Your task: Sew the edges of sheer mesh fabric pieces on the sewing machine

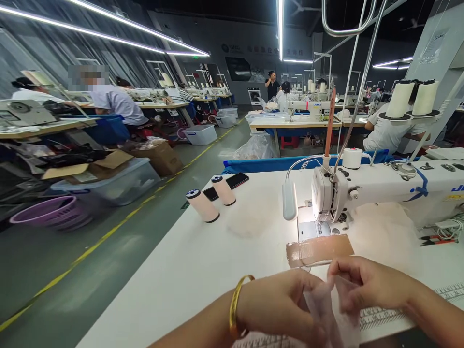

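Note:
Between my two hands hangs a piece of thin, sheer pale fabric [324,309], at the front edge of the white sewing table [203,270]. My left hand [286,302], with a gold bangle at the wrist, has its fingers closed on the fabric's left side. Fingers of my right hand [369,285] pinch its upper right part. Just beyond the hands lies a brown tape-covered strip [321,250] in front of the needle area of a white sewing machine [326,193]. Pale fabric [384,232] also lies under the machine's arm.
Two pale pink thread cones [203,206] stand near a black phone [237,180] on the left. A small lamp [289,199] hangs beside the machine head. Red-handled snips [437,239] lie at right. Ruler markings [384,315] run along the front edge. Other people sit at machines beyond.

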Action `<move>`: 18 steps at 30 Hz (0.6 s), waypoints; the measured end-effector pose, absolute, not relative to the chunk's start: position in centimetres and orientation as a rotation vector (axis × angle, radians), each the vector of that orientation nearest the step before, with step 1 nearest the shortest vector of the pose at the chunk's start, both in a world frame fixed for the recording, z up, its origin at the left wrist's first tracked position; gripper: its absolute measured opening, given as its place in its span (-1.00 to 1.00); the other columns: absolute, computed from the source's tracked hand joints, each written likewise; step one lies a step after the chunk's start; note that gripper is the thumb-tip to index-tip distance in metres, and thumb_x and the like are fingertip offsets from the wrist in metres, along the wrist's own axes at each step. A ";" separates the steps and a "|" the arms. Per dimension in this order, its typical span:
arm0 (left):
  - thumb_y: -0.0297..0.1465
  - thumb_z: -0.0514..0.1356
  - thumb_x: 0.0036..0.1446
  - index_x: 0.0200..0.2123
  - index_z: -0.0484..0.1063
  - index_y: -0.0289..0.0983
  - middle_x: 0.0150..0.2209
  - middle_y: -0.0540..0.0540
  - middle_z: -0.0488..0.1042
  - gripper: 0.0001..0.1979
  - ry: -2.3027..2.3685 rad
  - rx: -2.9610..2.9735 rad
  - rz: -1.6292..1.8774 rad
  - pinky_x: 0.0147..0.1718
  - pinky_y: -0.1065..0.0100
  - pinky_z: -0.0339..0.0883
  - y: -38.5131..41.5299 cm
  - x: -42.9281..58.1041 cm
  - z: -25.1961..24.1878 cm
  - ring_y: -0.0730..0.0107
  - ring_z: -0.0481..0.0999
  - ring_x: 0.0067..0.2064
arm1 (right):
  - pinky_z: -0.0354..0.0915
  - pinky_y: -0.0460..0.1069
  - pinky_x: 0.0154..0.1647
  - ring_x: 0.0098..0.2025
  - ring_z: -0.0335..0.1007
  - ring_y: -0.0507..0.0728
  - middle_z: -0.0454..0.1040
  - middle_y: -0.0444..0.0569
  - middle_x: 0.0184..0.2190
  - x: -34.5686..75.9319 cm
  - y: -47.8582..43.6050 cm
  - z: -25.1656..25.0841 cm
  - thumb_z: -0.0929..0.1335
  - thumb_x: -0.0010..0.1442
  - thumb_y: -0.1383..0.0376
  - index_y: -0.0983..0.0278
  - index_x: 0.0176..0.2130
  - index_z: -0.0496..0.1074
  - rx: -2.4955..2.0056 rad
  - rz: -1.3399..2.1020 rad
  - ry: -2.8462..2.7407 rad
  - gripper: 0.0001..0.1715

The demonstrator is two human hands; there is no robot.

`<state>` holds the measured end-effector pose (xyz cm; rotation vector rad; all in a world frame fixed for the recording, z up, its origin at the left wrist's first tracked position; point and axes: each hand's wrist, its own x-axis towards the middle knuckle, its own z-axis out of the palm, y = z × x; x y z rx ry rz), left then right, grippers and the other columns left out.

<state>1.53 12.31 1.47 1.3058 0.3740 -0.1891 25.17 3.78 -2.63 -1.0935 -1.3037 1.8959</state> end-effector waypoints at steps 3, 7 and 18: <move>-0.23 0.45 -0.02 -0.36 0.55 -0.26 -0.34 -0.03 0.61 -0.75 0.510 1.446 -0.163 -0.28 0.37 0.46 14.6 2.0 0.4 0.38 0.57 -0.34 | 0.27 -0.08 -0.39 -0.50 0.42 0.05 0.39 -0.26 -0.53 25.4 5.6 -2.5 0.57 0.14 -0.09 0.23 -0.26 0.41 -1.227 1.777 -1.359 -0.48; -0.16 0.43 -0.02 -0.41 0.44 -0.25 -0.52 0.08 0.45 -0.68 0.708 1.535 0.081 -0.48 0.43 0.27 16.7 3.3 -1.0 0.45 0.42 -0.48 | 0.10 -0.09 -0.42 -0.52 0.46 0.05 0.39 -0.30 -0.56 26.4 7.6 -1.7 0.49 0.27 0.04 0.20 -0.31 0.32 -1.350 1.654 -1.547 -0.62; -0.16 0.46 -0.07 -0.36 0.41 -0.26 -0.54 0.08 0.44 -0.62 0.631 1.440 0.261 -0.46 0.39 0.24 16.7 4.3 -2.9 0.41 0.41 -0.46 | 0.30 -0.04 -0.29 -0.46 0.56 0.10 0.56 -0.13 -0.48 28.9 7.2 -2.4 0.50 0.28 -0.08 0.24 -0.25 0.35 -1.048 2.001 -1.510 -0.51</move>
